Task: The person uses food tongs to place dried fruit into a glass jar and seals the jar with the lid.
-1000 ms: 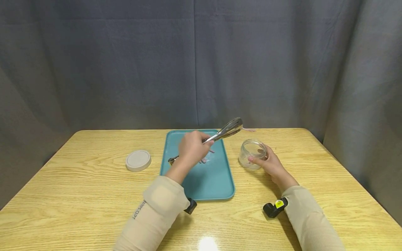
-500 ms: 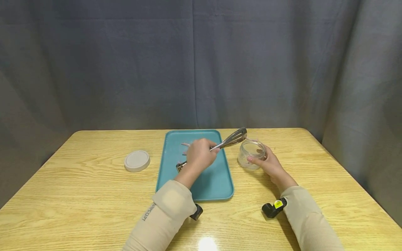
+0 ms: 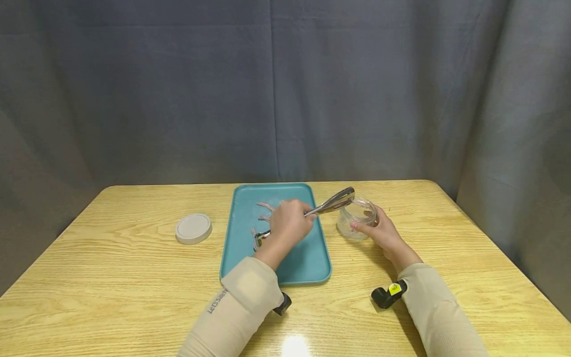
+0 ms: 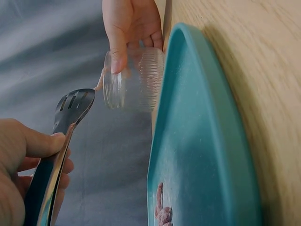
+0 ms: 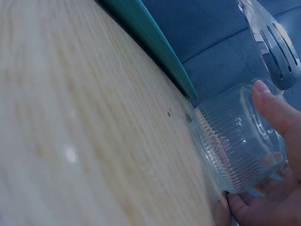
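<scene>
Held in my left hand (image 3: 290, 225) over the tray are metal slotted tongs (image 3: 336, 201). Their slotted heads slant toward the mouth of a clear glass jar (image 3: 347, 227), and a thin pinkish strip (image 4: 99, 80) sticks out from their tip at the jar's rim in the left wrist view. My right hand (image 3: 387, 238) grips the jar from its right side, thumb on the near wall. Through the ribbed glass some pinkish matter shows near the bottom in the right wrist view. More pinkish strips (image 3: 265, 206) lie on the teal tray (image 3: 308, 270), partly hidden by my left hand.
A round whitish lid (image 3: 193, 228) lies on the wooden table (image 3: 134, 277), left of the tray. A grey curtain (image 3: 200, 89) hangs behind the table's far edge. A black wrist camera (image 3: 385, 297) is by my right sleeve.
My left hand has moved right and slightly down, bringing the tongs from above the tray's right edge to the jar's mouth. The right hand and jar have stayed in nearly the same place.
</scene>
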`<state>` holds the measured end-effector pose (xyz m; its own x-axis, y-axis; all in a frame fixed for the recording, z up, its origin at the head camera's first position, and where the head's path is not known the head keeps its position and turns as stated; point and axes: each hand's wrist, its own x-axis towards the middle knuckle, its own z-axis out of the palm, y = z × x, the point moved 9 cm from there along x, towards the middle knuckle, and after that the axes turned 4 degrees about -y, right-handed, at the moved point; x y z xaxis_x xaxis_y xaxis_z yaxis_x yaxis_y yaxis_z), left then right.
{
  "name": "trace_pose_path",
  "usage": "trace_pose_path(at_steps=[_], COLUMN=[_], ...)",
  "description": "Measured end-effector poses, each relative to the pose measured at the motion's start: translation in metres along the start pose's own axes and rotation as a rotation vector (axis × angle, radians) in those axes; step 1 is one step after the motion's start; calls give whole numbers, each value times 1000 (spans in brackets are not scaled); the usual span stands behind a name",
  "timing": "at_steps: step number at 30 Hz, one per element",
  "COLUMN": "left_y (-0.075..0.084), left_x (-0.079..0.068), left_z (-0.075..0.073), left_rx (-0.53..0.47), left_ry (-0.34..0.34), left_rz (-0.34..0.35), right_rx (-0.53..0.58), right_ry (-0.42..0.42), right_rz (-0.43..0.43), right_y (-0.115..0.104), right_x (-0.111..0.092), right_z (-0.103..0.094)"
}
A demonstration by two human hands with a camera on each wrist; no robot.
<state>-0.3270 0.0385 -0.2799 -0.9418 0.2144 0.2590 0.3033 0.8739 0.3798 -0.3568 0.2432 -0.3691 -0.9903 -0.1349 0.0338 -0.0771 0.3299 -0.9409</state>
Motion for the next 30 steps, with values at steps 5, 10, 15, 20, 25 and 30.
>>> trace_pose_path(at_steps=[5, 10, 15, 20, 25, 30], left_y=[3, 5, 6, 5, 4, 5], left_x=[-1, -1, 0, -1, -1, -1], left_z=[2, 4, 7, 7, 9, 11], left_rx=[22, 28, 24, 18, 12, -12], left_ry=[-4, 1, -1, 2, 6, -9], left_rz=[4, 17, 20, 30, 33, 24], right_rx=[-2, -4, 1, 4, 7, 9], right_ry=[16, 31, 22, 13, 10, 18], right_rz=[-10, -14, -15, -13, -18, -19], right_y=[1, 3, 2, 2, 1, 0], right_x=[1, 1, 1, 1, 1, 1], right_z=[0, -1, -1, 0, -1, -1])
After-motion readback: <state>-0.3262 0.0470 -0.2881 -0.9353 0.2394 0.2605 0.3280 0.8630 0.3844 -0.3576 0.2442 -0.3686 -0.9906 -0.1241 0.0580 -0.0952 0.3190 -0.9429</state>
